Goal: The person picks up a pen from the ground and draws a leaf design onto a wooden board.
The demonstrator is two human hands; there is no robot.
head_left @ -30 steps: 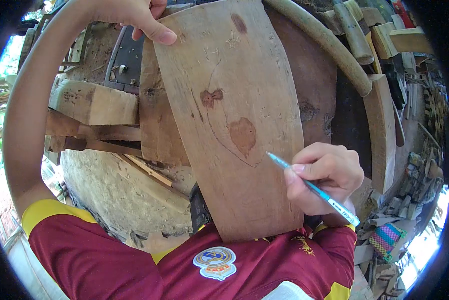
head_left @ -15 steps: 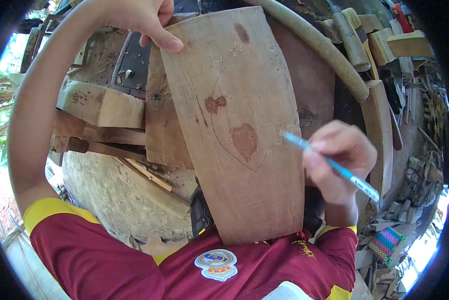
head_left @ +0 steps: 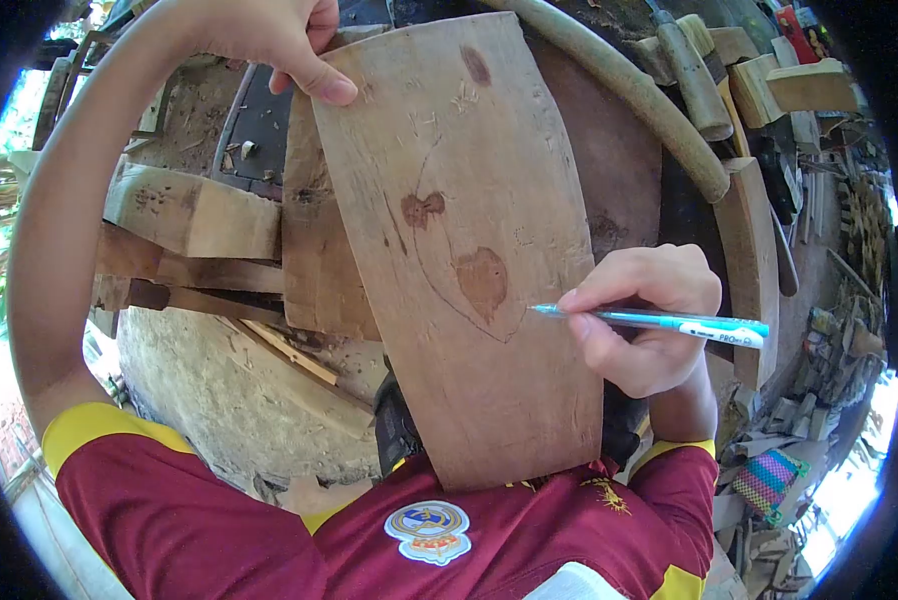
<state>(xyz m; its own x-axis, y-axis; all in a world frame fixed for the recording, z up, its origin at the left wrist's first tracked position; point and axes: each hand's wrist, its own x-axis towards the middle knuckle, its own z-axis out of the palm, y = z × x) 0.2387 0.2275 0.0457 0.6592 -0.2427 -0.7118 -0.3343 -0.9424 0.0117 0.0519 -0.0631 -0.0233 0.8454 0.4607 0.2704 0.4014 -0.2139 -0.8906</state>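
A long wooden board (head_left: 489, 400) with curved sides leans from my lap up toward the top of the view. Its face carries a thin drawn curved line, dark knots and stains. My left hand (head_left: 287, 45) grips the board's upper left corner, thumb on the face and the other fingers mostly hidden behind it. Pinched in my right hand (head_left: 654, 315) is a light blue pen (head_left: 709, 327), its tip pointing left, at or just above the wood near the lower end of the drawn line. Whether the tip touches cannot be made out.
Wooden blocks (head_left: 194, 210) lie at the left, beside thin strips. A curved pole (head_left: 634, 95) crosses behind the board at upper right. Further right are a wooden-handled tool (head_left: 694, 80), a long timber (head_left: 749, 260) and a woven coloured item (head_left: 771, 482).
My right hand has moved the pen left and down, bringing its tip close to the drawn line's lower end. The pen now lies flatter. My left hand keeps its grip on the board.
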